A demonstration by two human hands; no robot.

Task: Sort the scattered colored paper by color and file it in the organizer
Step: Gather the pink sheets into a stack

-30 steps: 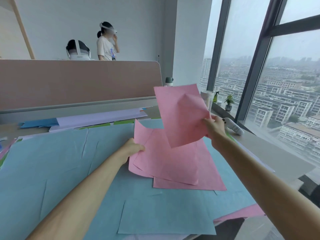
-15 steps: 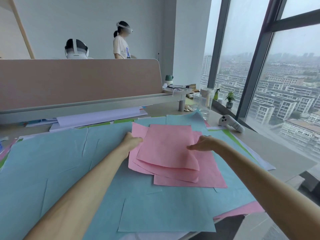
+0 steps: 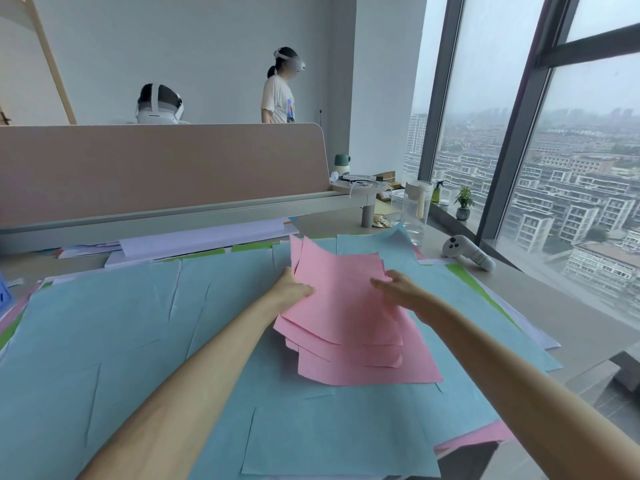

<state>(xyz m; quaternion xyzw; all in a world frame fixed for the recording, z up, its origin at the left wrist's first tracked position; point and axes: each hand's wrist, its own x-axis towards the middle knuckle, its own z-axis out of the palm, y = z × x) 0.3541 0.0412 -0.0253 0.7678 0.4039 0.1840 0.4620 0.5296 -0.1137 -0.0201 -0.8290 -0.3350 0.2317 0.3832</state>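
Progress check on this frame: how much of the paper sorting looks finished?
Done: several pink paper sheets lie gathered in one loose stack. In hand: the left hand grips the stack's left edge while the right hand rests flat on top. Left: the light blue paper sheets underneath are spread out, green paper strips and a stray pink sheet peek out, and filing has not visibly begun.

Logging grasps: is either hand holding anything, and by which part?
The left hand grips the pink paper stack at its left edge; the right hand only rests flat on top.
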